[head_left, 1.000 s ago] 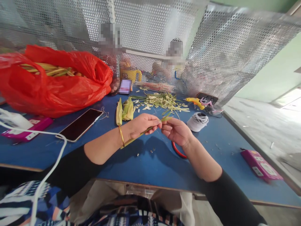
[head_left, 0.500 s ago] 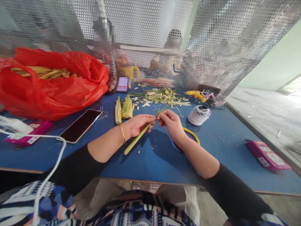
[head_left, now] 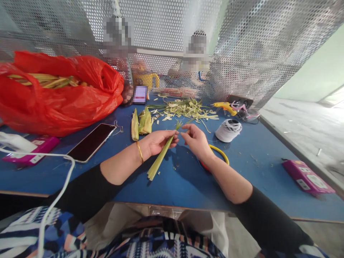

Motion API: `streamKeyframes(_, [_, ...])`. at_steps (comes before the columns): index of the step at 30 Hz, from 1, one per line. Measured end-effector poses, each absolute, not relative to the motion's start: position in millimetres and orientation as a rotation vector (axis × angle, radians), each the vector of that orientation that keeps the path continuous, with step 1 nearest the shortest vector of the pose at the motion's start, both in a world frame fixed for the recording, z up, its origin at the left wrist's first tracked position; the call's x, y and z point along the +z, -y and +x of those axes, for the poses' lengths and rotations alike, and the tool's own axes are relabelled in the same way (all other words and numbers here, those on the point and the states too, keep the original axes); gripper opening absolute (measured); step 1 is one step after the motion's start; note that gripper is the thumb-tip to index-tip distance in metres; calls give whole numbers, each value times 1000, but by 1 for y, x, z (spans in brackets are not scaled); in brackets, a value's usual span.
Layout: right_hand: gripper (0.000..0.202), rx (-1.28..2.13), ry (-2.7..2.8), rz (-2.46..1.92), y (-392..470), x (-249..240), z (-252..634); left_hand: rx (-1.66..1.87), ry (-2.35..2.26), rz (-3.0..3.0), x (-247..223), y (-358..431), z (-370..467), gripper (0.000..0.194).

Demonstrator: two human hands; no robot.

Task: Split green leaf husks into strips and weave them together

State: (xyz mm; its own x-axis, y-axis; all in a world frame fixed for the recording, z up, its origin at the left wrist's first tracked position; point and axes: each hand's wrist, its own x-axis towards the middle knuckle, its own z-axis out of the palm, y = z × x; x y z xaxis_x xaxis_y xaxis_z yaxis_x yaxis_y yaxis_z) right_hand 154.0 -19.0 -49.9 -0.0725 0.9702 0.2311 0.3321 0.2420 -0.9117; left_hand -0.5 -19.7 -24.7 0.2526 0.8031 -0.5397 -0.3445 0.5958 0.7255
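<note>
My left hand [head_left: 162, 141] is closed on a bundle of pale green leaf strips [head_left: 160, 159], husk-like, pinching it near its narrow, frayed top. The wider, flared end points down toward me, over the blue table. Just to the right is my right hand [head_left: 195, 139], its thumb and forefinger a little apart beside the bundle's top; I see nothing between them, though a fine thread could be too thin to show. Two husk-wrapped bundles [head_left: 145, 122] lie beyond my left wrist. A yellow and red ring-like tool handle [head_left: 221, 152] is partly hidden under my right forearm.
Leaf scraps [head_left: 188, 109] are heaped at the back, near a perforated metal screen [head_left: 166, 32]. A white thread spool [head_left: 228, 130], yellow glue gun [head_left: 226, 107] and pink packet [head_left: 307, 175] lie right. Left are a phone [head_left: 91, 142] and red bag [head_left: 80, 107] of husks.
My right fingers have parted and come away from the bundle's top. The bundle has turned in my left hand, so its lower end now looks wider and sits further right.
</note>
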Motion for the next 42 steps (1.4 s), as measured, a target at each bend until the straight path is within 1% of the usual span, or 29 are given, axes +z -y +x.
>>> streamKeyframes(2, [10, 863, 1683, -1326, 19, -50, 155, 818, -1040, 523, -25, 19, -1, 26])
streamKeyframes(5, [22, 728, 1747, -1314, 21, -47, 156, 807, -1028, 511, -26, 19, -1, 26])
streamKeyframes(8, [16, 560, 1686, -1212, 22, -43, 155, 807, -1035, 521, -27, 19, -2, 25])
streamKeyframes(10, [16, 700, 1648, -1203, 23, -42, 154, 818, -1029, 536, -29, 19, -2, 24])
streamKeyframes(13, [19, 1189, 1507, -1210, 23, -45, 151, 835, -1003, 535, -31, 19, -1, 26])
streamKeyframes(15, [20, 1439, 1373, -1151, 23, -46, 149, 825, -986, 528, -32, 18, 0, 28])
streamKeyframes(19, [18, 1663, 1236, -1038, 25, -47, 146, 761, -981, 550, -31, 18, 0, 30])
streamKeyframes(22, [17, 1692, 1231, -1027, 26, -46, 146, 731, -983, 561, -29, 19, 0, 30])
streamKeyframes(27, [16, 1647, 1154, -1036, 25, -44, 148, 785, -997, 527, -29, 20, 2, 30])
streamKeyframes(35, [15, 1609, 1040, -1076, 25, -39, 149, 935, -1172, 902, -39, 24, 8, 7])
streamKeyframes(38, [11, 1643, 954, -1113, 24, -37, 149, 973, -1264, 1194, -47, 24, 8, 12])
streamKeyframes(42, [14, 1693, 950, -1152, 25, -38, 147, 1014, -1317, 1613, -57, 22, 6, 18])
